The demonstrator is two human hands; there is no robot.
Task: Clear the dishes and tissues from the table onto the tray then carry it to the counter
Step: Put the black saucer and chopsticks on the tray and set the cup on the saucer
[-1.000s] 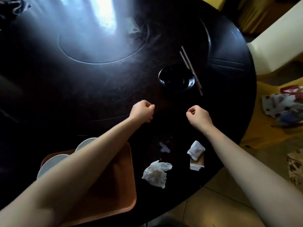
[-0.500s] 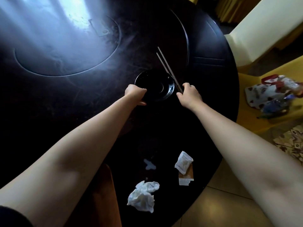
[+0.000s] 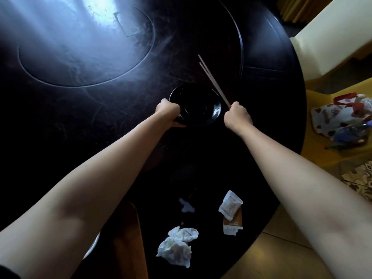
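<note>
Head view: left hand (image 3: 168, 112) grips black bowl (image 3: 198, 106) rim; right hand (image 3: 237, 117) clasps chopsticks (image 3: 213, 80) (near ends).

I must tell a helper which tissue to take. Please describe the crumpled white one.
On the round dark table, look at the near edge, right of the brown tray. The crumpled tissue lies there, a loose white ball, while the packet to its right is flat and printed.

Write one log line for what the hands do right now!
left hand: grips bowl | right hand: grips chopsticks | tissue: on table
</note>
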